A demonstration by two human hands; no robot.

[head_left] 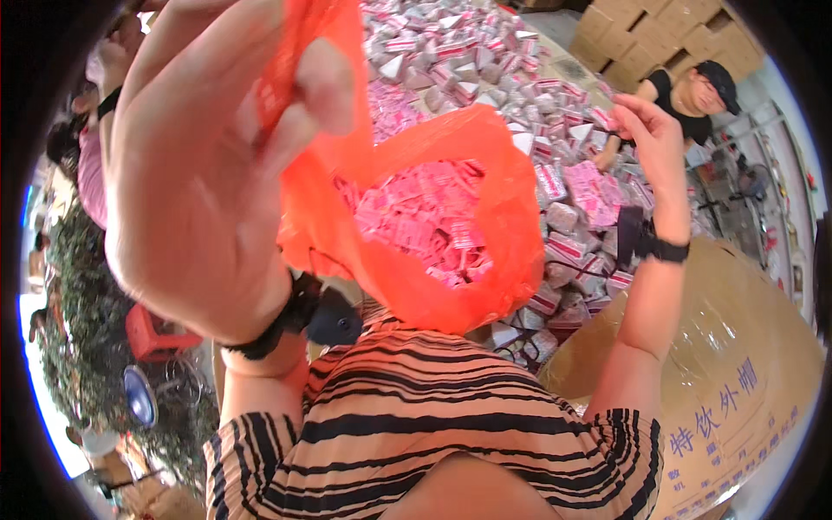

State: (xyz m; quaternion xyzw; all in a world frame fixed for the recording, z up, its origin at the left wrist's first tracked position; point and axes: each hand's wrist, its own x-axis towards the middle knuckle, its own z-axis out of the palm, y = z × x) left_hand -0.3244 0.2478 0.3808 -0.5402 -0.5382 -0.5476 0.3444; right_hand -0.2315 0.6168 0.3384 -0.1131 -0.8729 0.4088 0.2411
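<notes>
My left hand [204, 165] is raised large and close in the view, its fingers pinching the rim of an orange-red plastic bag [511, 225]. The bag gapes wide in front of my chest. Inside it lie many small pink printed packets [416, 208]. Out to the right, my right hand [652, 143] hovers over a pile of small clear-wrapped packages [568, 247], away from the bag. Its fingers are partly spread, and I see nothing held in them. Below it, a pink bundle of packets [594, 192] rests on the pile.
A large taped cardboard box [745, 364] stands at my right. A person in a black cap [706, 91] reaches into the far right of the pile. Stacked cartons [676, 39] stand behind. At left are a red stool [156, 334], a blue round seat [139, 396] and another person in pink [91, 186].
</notes>
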